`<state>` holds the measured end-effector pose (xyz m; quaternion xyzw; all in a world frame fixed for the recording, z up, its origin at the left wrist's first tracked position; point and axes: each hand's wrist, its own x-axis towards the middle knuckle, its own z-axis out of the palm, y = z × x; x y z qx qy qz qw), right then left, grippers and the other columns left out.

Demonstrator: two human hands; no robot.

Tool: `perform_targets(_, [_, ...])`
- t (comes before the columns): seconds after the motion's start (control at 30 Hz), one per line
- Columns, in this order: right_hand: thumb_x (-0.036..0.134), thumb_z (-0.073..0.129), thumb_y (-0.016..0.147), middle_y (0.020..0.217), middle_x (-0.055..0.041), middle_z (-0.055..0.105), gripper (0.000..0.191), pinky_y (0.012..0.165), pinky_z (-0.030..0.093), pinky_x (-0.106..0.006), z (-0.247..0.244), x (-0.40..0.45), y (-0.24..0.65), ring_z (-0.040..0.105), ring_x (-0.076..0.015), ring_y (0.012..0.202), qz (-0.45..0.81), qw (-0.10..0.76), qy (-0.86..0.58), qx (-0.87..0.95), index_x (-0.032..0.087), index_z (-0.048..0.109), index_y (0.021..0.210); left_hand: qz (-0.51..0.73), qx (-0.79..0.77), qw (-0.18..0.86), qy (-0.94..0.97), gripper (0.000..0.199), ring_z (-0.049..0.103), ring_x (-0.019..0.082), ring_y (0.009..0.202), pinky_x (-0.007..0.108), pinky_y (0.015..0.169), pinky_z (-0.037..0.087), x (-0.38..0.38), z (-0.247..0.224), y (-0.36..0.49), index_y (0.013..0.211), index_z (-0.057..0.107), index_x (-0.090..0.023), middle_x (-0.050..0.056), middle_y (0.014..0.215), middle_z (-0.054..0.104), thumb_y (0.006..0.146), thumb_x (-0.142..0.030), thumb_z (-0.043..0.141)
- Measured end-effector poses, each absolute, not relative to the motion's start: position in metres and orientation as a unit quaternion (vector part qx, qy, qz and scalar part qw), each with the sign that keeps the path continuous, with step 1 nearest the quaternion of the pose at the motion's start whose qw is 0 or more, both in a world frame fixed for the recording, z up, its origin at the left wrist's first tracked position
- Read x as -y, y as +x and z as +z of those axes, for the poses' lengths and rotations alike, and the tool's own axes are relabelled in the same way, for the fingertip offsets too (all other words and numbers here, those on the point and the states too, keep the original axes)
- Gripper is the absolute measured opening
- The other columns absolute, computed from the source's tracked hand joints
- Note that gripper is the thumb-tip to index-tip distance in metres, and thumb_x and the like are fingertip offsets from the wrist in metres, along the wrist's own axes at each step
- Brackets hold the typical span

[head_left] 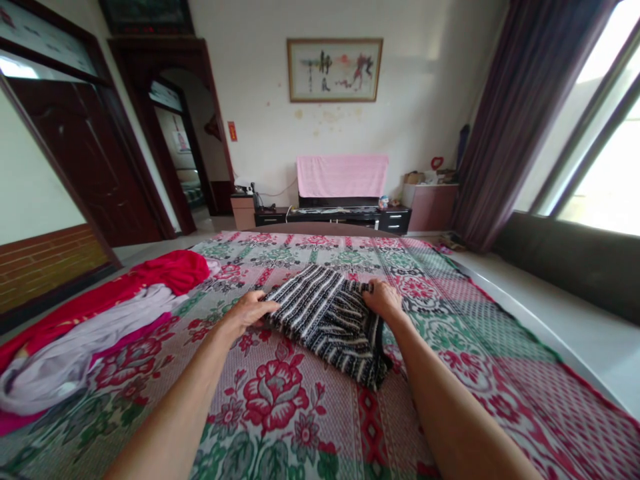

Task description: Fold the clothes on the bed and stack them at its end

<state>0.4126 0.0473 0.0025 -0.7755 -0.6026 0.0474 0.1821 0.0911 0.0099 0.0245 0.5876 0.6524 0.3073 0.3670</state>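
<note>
A black and white striped knitted garment [325, 320], folded into a compact shape, lies on a bed spread with a floral blanket [277, 393]. At the garment's left corner, my left hand [249, 311] is closed on its edge, thumb on top. My right hand [384, 299] grips the upper right edge, its fingers curled round the fabric. The fingertips under the cloth are hidden. One part of the garment lies across the rest, with its stripes running in another direction.
Red and pale bedding [125, 307] is heaped along the left side. Beyond the far edge stand a low black cabinet [395, 220] and a screen draped with a pink cloth [343, 175]. A dark curtain [525, 113] hangs at the right.
</note>
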Motion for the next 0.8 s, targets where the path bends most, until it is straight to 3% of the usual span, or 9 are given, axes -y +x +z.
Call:
perform_targets(0.07, [0.025,0.049,0.078,0.109,-0.0148,0.069,0.04,0.085,0.047,-0.037,0.009,-0.048,0.416,0.063,-0.0291,0.104,0.06,0.177,-0.765,0.616,0.017,0.067,0.114,0.353,-0.653,0.358,0.566,0.036,0.058,0.015,0.066,0.022,0.051,0.041,-0.015,0.021,0.091,0.087,0.062,-0.018,0.0,0.074,0.065,0.06,-0.043,0.064])
perform_targets(0.17, [0.022,0.054,0.073,0.085,-0.0113,0.072,0.029,0.071,0.047,-0.028,0.018,-0.047,0.421,0.067,-0.0246,0.086,0.104,0.16,-0.726,0.66,0.015,0.073,0.093,0.393,-0.687,0.253,0.556,0.035,0.061,0.017,0.07,0.023,0.056,0.044,-0.029,0.014,0.084,0.092,0.066,-0.017,0.001,0.075,0.067,0.064,-0.039,0.062])
perform_targets(0.27, [0.026,0.059,0.07,0.067,-0.0051,0.069,0.019,0.056,0.045,-0.023,0.026,-0.043,0.421,0.064,-0.0172,0.064,0.238,0.133,-0.657,0.703,0.014,0.072,0.077,0.404,-0.716,0.149,0.549,0.035,0.065,0.022,0.084,0.027,0.071,0.048,-0.047,0.009,0.073,0.098,0.068,-0.018,0.005,0.085,0.071,0.068,-0.034,0.06])
perform_targets(0.43, [0.033,0.067,0.068,0.064,-0.0001,0.067,0.017,0.051,0.044,-0.021,0.034,-0.031,0.415,0.057,-0.0113,0.054,0.406,0.07,-0.589,0.695,0.017,0.068,0.073,0.367,-0.747,0.078,0.549,0.038,0.065,0.026,0.103,0.032,0.09,0.047,-0.06,0.009,0.067,0.11,0.067,-0.019,0.009,0.106,0.072,0.074,-0.029,0.058])
perform_targets(0.53, [0.04,0.07,0.067,0.064,-0.0007,0.066,0.023,0.051,0.044,-0.022,0.033,-0.031,0.42,0.056,-0.0114,0.055,0.415,0.076,-0.587,0.69,0.018,0.068,0.073,0.321,-0.766,0.079,0.551,0.049,0.062,0.028,0.111,0.034,0.096,0.045,-0.055,0.009,0.069,0.123,0.06,-0.016,0.012,0.116,0.069,0.076,-0.031,0.059])
perform_targets(0.63, [0.049,0.063,0.074,0.063,-0.0017,0.065,0.033,0.049,0.04,-0.021,0.025,-0.039,0.426,0.054,-0.0115,0.055,0.375,0.136,-0.593,0.7,0.016,0.07,0.075,0.299,-0.783,0.093,0.538,0.061,0.059,0.03,0.117,0.036,0.099,0.044,-0.046,0.01,0.071,0.133,0.052,-0.014,0.016,0.125,0.064,0.079,-0.041,0.058])
perform_targets(0.8, [0.035,0.05,0.083,0.067,-0.0014,0.065,0.03,0.055,0.038,-0.02,0.016,-0.052,0.41,0.057,-0.0121,0.065,0.228,0.256,-0.628,0.699,0.014,0.071,0.081,0.315,-0.769,0.157,0.533,0.073,0.05,0.029,0.128,0.035,0.102,0.041,-0.027,0.016,0.075,0.141,0.042,-0.012,0.018,0.138,0.053,0.081,-0.053,0.054])
